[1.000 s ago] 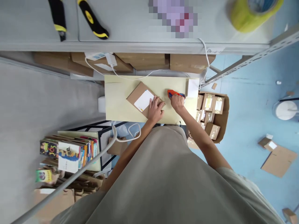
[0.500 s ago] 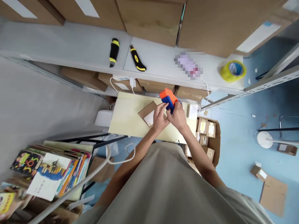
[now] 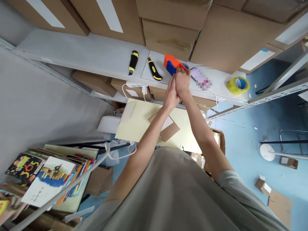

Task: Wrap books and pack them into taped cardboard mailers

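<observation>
Clutching the tape gun (image 3: 171, 65) at the shelf (image 3: 96, 53) is the right hand (image 3: 182, 79); left hand (image 3: 171, 94) touches that hand, can't tell its grip.

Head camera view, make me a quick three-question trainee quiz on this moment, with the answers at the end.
1. True or false: both black-and-yellow cutters lie on the grey shelf.
2. Which of these lies on the cream table? A. the cutters; B. a flat cardboard piece with a white label; C. the yellow tape roll.
3. Which two colours show on the body of the tool in the right hand?

Key: 1. True. 2. B. 3. Orange and blue.
</observation>
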`<state>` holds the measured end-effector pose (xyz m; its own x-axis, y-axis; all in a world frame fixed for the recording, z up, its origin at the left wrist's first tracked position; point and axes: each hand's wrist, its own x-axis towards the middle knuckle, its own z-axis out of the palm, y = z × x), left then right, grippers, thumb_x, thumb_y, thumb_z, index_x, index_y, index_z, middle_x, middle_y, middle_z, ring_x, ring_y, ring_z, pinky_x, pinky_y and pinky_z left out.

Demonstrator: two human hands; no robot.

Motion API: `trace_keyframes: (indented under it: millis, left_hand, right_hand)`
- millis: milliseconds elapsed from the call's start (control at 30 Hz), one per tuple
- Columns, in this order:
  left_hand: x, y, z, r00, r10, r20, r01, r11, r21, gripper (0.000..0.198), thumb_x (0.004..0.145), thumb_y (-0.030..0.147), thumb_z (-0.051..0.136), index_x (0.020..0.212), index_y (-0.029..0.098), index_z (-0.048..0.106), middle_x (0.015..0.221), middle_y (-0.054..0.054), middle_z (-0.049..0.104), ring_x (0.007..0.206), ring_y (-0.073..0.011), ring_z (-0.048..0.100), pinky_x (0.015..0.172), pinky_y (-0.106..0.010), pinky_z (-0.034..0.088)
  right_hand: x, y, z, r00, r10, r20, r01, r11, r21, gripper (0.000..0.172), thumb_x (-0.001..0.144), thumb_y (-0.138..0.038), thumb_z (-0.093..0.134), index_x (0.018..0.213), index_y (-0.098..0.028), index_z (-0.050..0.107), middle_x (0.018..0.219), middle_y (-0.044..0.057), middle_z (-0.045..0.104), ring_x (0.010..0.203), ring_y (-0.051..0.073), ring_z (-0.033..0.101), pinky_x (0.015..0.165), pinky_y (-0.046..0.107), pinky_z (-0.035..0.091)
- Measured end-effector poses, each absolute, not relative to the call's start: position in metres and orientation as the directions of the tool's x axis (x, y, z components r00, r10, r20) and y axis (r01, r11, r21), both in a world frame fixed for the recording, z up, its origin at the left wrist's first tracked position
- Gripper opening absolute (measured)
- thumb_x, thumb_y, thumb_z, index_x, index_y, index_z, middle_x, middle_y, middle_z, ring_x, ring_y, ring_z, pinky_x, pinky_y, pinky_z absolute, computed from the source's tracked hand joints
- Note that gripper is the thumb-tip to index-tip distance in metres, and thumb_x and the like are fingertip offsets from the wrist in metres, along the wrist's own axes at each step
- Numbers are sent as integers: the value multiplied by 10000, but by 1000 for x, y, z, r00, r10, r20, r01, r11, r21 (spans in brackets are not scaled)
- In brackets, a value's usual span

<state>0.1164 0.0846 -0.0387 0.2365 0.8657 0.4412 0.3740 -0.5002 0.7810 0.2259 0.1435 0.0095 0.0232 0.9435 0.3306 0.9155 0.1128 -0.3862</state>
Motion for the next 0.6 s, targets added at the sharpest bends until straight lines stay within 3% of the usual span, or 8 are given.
trace_keyframes:
  millis: [167, 267, 367, 500, 600]
  left_hand:
    - [114, 76, -60, 288, 885, 365, 409, -458, 789, 806, 1125, 312, 545, 1857, 155, 244, 1933, -144, 349, 1814, -265, 340, 1498, -477, 361]
    - [108, 71, -71, 303, 886, 352, 421, -455, 784, 805, 1137, 298, 502, 1872, 173, 198, 1952, -130, 310, 1821, -251, 320, 1494, -469, 362]
    - [90, 55, -93, 335, 889, 314, 449, -443, 776, 817, 1151, 306, 489, 1886, 209, 144, 1960, -121, 293, 1821, -248, 320, 1483, -475, 375]
    - [51, -3, -146, 357, 932, 69, 594, -283, 753, 787, 1184, 419, 510, 1891, 277, 193, 1958, -100, 311, 1820, -288, 323, 1491, -493, 349]
    - [31, -65, -179, 427, 894, -136, 680, -218, 700, 766, 1166, 452, 537, 1864, 229, 312, 1932, -143, 366, 1825, -323, 306, 1510, -522, 288]
  right_hand:
    - [227, 150, -4, 44, 945, 323, 932, 78, -353, 676, 1221, -275, 142, 1633, 54, 565, 1460, 338, 700, 1532, 411, 646, 1362, 792, 324]
    - [221, 134, 11, 84, 959, 272, 946, 9, -325, 630, 1231, -234, 206, 1714, 84, 456, 1589, 347, 638, 1588, 363, 570, 1426, 714, 240]
    - [223, 94, 19, 130, 951, 280, 955, -45, -292, 622, 1239, -246, 279, 1787, 25, 397, 1798, 298, 486, 1683, 361, 446, 1464, 608, 225]
    - [243, 2, -31, 173, 944, 282, 893, -29, -450, 634, 1253, -329, 208, 1792, -97, 446, 1849, 202, 465, 1710, 314, 440, 1421, 513, 367]
    - [255, -75, -101, 291, 957, -11, 765, -240, -597, 682, 1247, -403, 161, 1759, -93, 489, 1797, 230, 543, 1701, 307, 500, 1419, 517, 399]
